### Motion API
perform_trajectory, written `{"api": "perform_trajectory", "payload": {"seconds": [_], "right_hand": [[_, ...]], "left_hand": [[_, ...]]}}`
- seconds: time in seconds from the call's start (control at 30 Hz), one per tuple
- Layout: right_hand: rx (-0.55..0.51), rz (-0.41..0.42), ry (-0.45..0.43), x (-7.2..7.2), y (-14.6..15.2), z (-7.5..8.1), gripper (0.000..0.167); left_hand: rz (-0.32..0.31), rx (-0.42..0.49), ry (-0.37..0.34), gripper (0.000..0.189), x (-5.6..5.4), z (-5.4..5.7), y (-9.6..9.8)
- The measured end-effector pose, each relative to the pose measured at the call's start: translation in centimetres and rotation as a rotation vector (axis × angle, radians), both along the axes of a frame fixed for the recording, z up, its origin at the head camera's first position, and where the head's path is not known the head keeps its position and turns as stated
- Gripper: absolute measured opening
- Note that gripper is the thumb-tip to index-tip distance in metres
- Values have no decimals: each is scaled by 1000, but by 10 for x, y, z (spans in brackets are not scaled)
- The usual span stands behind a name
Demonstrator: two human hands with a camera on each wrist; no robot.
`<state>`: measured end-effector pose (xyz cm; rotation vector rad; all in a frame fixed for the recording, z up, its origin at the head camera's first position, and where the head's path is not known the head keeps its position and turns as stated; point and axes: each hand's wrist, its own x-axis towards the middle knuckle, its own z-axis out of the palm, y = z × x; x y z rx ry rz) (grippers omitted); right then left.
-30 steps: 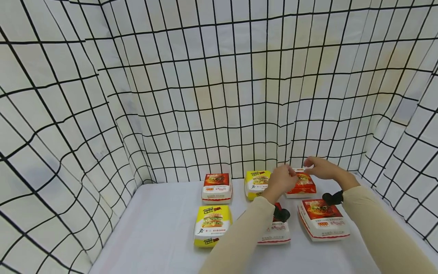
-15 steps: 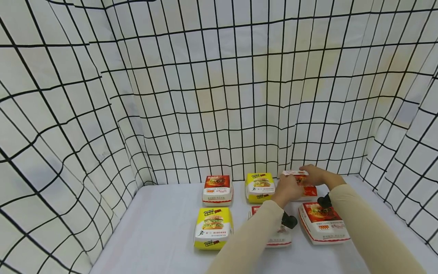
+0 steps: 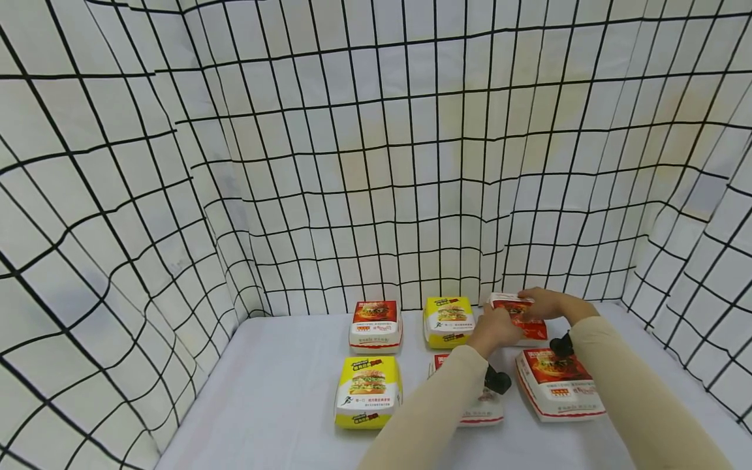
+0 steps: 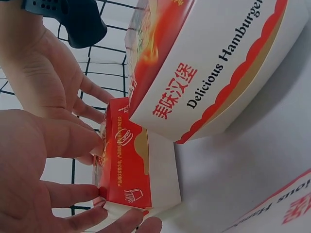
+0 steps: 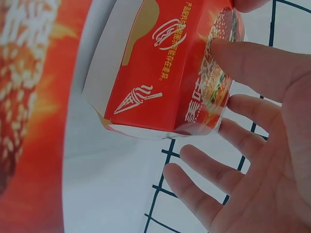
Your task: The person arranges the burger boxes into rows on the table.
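Observation:
At the back right of the table stands a red and white hamburger box (image 3: pixel 531 331), its lid down. My left hand (image 3: pixel 496 326) is at its left side; in the left wrist view, thumb and extended fingers (image 4: pixel 73 194) touch the box's top and end. On the other side is my right hand (image 3: pixel 546 305). In the right wrist view its thumb (image 5: pixel 257 63) lies on the printed top of the hamburger box (image 5: pixel 155 63), while the other fingers are spread and nearly straight beside it. Both hands hide part of the box in the head view.
Two yellow burger boxes (image 3: pixel 368 393) and several red-and-white ones stand in two rows on the white table (image 3: pixel 264 391). One front box (image 3: pixel 482 408) is partly under my left sleeve; another (image 3: pixel 558 385) lies beside my right sleeve. Grid-patterned cloth walls (image 3: pixel 352 196) enclose the table.
Both hands have come down from above the back-right hamburger box onto its sides and top. Between half a second ago and now they have barely moved; the box looks slightly turned.

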<state>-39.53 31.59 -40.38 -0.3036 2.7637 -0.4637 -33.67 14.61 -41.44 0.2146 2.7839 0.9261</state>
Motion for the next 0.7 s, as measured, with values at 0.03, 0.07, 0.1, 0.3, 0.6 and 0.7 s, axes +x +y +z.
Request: {"api": "perform_trajectory", "payload": {"seconds": [0.03,0.07,0.1,0.3,0.6,0.7], "right_hand": [[5,4,5,1,1,0,71],[8,7,9,1,1,1,72],[10,10,14,2,1,1,71],[20,3,14,6,1,8,70],[-10,-41,-23,4,4,6,70],[-3,-52,-33,2,6,3,70]], "left_hand": [[1,1,-1,44,1,0,0],[4,2,-3,45,1,-1,0],[4,3,-5,47,2,-1,1],[22,1,-31,51,2,-2,3],[29,-4,-54,48,2,0,2],[20,-2,-57,50,3,0,2]]}}
